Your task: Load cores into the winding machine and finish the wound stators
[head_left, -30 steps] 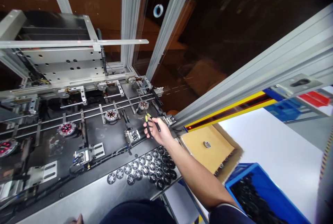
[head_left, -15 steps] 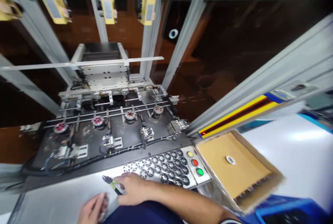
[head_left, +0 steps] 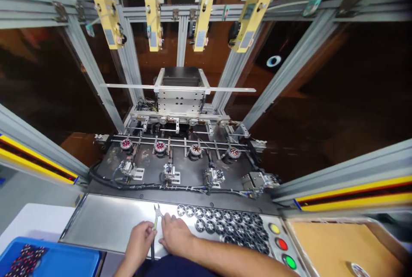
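A pair of diagonal cutters with green and black handles points away from me, its jaws apart, above the metal front ledge. My left hand pinches one handle between thumb and fingers. Around the other handle is my right hand, its fingers curled and partly hiding it. Just right of my right hand, several small round black-and-silver slotted cores lie in rows on the ledge. Four-station fixtures behind carry round wound parts, one with red and one with copper colour.
Yellow, red and green push buttons sit at the ledge's right end. Beyond them is a cardboard box. A blue tray with dark and red parts stands lower left. Yellow-black light curtains flank the opening; yellow units hang overhead.
My view has swung left, bringing the blue tray into sight. My left hand has come up to the cutters, which were in my right hand alone, and their jaws have opened.
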Demonstrator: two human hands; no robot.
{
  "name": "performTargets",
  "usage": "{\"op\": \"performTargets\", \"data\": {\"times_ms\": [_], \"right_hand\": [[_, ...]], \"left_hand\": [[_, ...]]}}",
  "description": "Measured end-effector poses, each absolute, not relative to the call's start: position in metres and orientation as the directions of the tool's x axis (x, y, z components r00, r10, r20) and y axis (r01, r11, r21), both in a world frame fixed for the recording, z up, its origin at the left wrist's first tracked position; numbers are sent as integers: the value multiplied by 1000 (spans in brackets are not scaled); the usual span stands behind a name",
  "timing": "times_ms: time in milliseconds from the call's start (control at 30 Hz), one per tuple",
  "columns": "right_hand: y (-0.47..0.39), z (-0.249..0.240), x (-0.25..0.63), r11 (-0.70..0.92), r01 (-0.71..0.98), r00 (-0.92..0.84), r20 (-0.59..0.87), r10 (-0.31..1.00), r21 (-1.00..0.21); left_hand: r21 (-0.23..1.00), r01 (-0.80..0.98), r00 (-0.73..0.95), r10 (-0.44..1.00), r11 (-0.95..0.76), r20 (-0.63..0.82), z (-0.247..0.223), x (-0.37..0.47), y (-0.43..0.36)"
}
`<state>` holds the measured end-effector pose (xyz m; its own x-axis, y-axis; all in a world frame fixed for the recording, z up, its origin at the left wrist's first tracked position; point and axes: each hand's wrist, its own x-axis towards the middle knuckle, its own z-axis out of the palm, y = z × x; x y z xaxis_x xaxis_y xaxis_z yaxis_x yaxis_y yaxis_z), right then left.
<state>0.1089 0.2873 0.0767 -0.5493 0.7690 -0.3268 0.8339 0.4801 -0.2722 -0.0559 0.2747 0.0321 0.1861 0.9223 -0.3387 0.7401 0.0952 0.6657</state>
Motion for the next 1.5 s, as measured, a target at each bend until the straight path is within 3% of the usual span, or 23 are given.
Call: {"op": "performTargets", "data": {"times_ms": [167, 333, 467, 633, 1267, 1500], "right_hand": [[326, 153, 164, 652, 712, -698, -162, 697, -262], [430, 222, 202, 724, 672, -732, 12, 682, -158], [505, 216, 185, 765, 637, -767, 23, 642, -101], [544, 169, 164, 775, 626, -777, 8, 629, -88], [567, 108, 165, 758, 606, -774, 38, 632, -241], [566, 111, 166, 726, 628, -752, 24, 659, -280]], "left_hand": [[528, 847, 182, 968, -66, -172, 102, -101, 300], [271, 945, 169, 983, -180, 66, 203, -161, 401], [110, 942, 314, 948, -317, 46, 224, -165, 495], [12, 919, 394, 918, -394, -41, 188, -152, 552], [117, 872, 488, 823, -476, -290, 132, -172, 613], [186, 854, 519, 820, -486, -243, 131, -173, 618]]}}
